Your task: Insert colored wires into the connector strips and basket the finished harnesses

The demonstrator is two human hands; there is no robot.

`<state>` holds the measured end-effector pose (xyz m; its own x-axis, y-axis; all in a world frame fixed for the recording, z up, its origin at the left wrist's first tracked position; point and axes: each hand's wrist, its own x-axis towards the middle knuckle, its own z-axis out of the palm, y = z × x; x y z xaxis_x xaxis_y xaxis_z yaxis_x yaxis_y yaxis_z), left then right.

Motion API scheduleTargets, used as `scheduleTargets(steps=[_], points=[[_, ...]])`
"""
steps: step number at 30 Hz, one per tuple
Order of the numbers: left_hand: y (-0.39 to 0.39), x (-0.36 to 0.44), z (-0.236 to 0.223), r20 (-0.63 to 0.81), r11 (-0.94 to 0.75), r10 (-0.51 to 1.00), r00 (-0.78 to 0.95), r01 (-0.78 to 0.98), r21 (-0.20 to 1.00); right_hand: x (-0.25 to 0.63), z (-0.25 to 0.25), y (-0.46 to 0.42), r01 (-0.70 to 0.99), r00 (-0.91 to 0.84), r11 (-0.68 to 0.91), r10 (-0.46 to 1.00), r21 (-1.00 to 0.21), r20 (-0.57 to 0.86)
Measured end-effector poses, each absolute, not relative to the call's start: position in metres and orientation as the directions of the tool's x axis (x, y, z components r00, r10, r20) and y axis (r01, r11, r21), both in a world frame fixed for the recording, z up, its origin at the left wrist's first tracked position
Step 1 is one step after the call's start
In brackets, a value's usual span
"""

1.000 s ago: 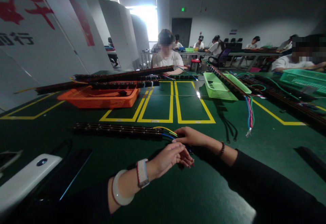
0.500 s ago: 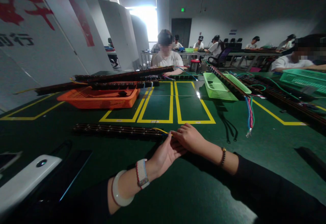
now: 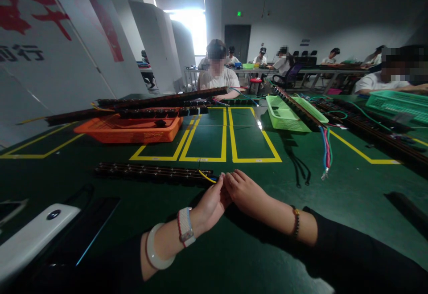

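A long black strip assembly [image 3: 147, 172] with pale metal lines along its top lies across the green table in front of me. From its right end a yellow wire [image 3: 207, 177] runs to my fingertips, with a bit of blue beside it. My left hand [image 3: 212, 205], wearing a watch and a pale bangle, is closed with its thumb and fingers on the wire's end. Against it, my right hand [image 3: 245, 192] is closed too, its bent fingertips meeting the left thumb. Whatever lies between the right fingers is hidden.
Beyond the strip stand an orange basket [image 3: 133, 130] and a light green basket [image 3: 287, 118], both with black strips laid across. Coloured wires [image 3: 326, 151] hang toward me. Phone-like devices [image 3: 43, 225] lie front left, a black bar [image 3: 408, 214] at right. A person [image 3: 219, 75] sits opposite.
My right hand has dropped slightly toward me and its fingers have curled in. My left fingers, spread under it before, have folded closed. The yellow wire now bends more steeply down.
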<state>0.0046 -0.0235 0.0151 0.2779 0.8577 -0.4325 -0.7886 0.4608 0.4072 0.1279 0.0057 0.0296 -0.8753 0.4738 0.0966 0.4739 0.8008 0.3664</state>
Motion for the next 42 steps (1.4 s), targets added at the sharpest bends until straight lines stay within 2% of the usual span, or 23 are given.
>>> scheduleTargets(steps=[2,4,7,9,11,15,20,23,25,28,32,35,42], points=[[-0.023,0.005,0.014,-0.434,0.459,0.858,0.276,-0.792,0.403,0.127,0.030,0.000,0.479,-0.874,0.806,0.476,0.348,0.101],[-0.023,0.005,0.014,-0.442,0.463,0.855,0.273,-0.785,0.411,0.126,0.037,-0.002,0.488,-0.871,0.828,0.482,0.277,0.093],[-0.022,0.004,0.013,-0.434,0.483,0.848,0.305,-0.783,0.393,0.127,0.057,0.004,0.579,-0.816,0.815,0.577,0.041,0.047],[-0.022,0.003,0.012,-0.416,0.494,0.847,0.331,-0.779,0.386,0.132,0.070,0.015,0.661,-0.746,0.744,0.665,-0.097,0.013],[-0.021,0.003,0.010,-0.385,0.503,0.851,0.357,-0.766,0.400,0.139,0.076,0.027,0.752,-0.650,0.640,0.759,-0.158,-0.016],[-0.021,0.002,0.007,-0.354,0.531,0.844,0.403,-0.724,0.441,0.152,0.069,0.047,0.833,-0.522,0.440,0.826,-0.334,-0.213],[-0.021,0.000,0.006,-0.298,0.513,0.858,0.417,-0.718,0.470,0.160,0.058,0.059,0.812,-0.488,0.231,0.772,-0.537,-0.406],[-0.022,-0.001,0.007,-0.311,0.529,0.848,0.428,-0.714,0.459,0.161,0.057,0.059,0.728,-0.581,0.055,0.578,-0.683,-0.572],[-0.022,-0.001,0.008,-0.297,0.528,0.849,0.437,-0.716,0.456,0.160,0.057,0.055,0.644,-0.657,-0.093,0.441,-0.759,-0.611],[-0.021,0.000,0.008,-0.275,0.524,0.852,0.446,-0.718,0.458,0.158,0.056,0.050,0.512,-0.745,-0.309,0.305,-0.802,-0.593],[-0.021,-0.001,0.010,-0.294,0.533,0.846,0.445,-0.720,0.446,0.155,0.055,0.047,0.399,-0.771,-0.449,0.307,-0.799,-0.558],[-0.022,-0.001,0.011,-0.292,0.523,0.852,0.434,-0.734,0.435,0.154,0.056,0.048,0.402,-0.759,-0.414,0.348,-0.817,-0.550],[-0.021,0.000,0.010,-0.257,0.521,0.853,0.453,-0.712,0.471,0.153,0.051,0.048,0.528,-0.730,-0.179,0.403,-0.830,-0.552]])
